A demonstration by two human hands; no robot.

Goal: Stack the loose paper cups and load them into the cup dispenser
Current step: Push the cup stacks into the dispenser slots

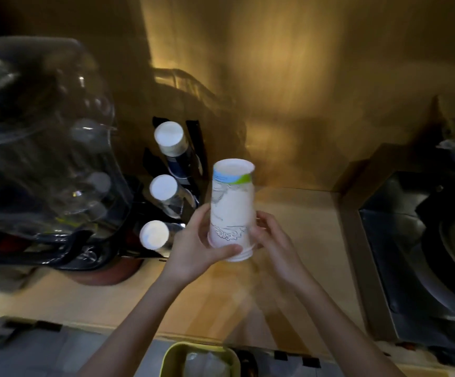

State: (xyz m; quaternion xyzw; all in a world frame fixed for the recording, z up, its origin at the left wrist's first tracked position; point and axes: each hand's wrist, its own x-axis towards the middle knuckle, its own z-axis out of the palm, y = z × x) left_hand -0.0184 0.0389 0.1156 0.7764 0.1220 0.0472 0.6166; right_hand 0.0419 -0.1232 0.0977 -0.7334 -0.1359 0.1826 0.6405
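- Now both hands hold one stack of paper cups [231, 208] above the desk [297, 213], bottoms up, rims down.
- Left hand [193, 246] wraps the lower part of the stack from the left, thumb across the front near the rims, fingers curled behind.
- Right hand [272, 238] presses against the stack's lower right side, fingers [259, 221] bent around the back.
- Nested rims show at the stack's lower end; the top cup has a blue-and-green band and a grey line drawing on white.
- Just left of the stack stands the black cup dispenser [193, 148], with three slanted columns of cups whose white bottoms face the camera: top [168, 134], middle [163, 187], lower [154, 234].
- Further left sits a large clear water bottle [44, 148], blurred.
- At the right edge of the desk lies a dark metal sink [416, 240].
- A yellow-rimmed container [171, 357] shows at the bottom edge, contents unclear.
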